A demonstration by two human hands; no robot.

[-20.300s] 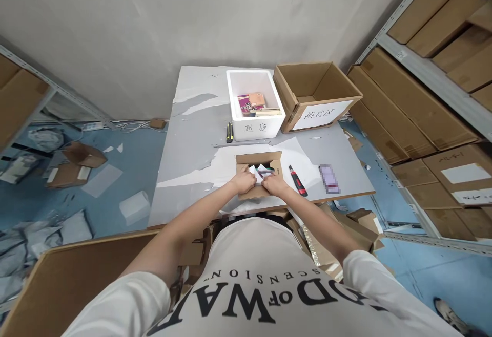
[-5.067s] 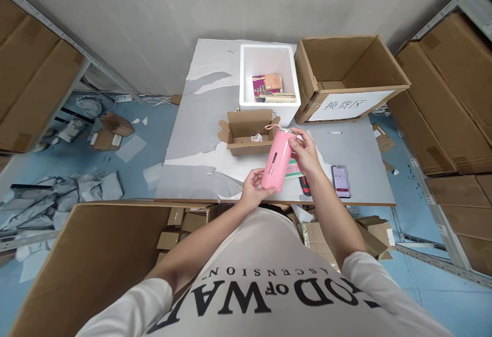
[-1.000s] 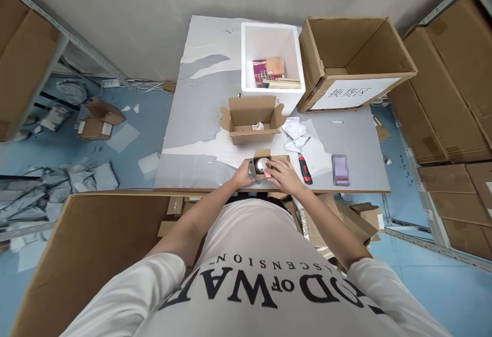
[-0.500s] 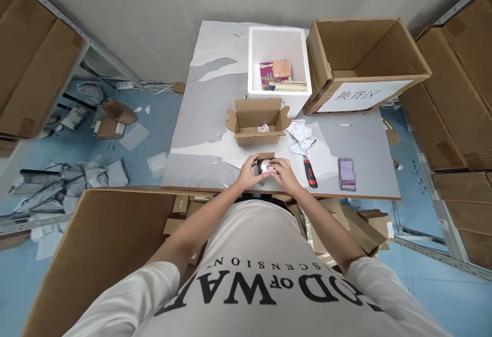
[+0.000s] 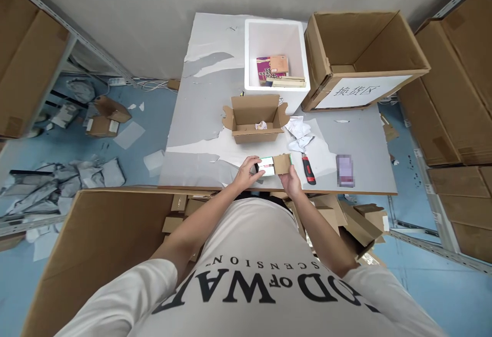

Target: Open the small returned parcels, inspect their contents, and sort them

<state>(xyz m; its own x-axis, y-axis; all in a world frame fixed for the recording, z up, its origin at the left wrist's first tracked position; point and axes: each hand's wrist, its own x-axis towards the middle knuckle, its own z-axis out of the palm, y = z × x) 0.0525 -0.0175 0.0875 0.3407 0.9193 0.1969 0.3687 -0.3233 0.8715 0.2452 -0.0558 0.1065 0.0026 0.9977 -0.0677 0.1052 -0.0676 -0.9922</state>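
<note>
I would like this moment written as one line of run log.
left hand: holding small box | right hand: holding its brown flap | open carton: beyond both hands | red-black cutter: on table

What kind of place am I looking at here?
Probably a packing or storage room: large cardboard boxes fill a metal shelving rack on the right, a labelled open carton stands on the worktable, and grey plastic packages lie heaped on the left.

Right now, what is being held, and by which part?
A small box: left hand at its left end, right hand at its brown flap.
</note>
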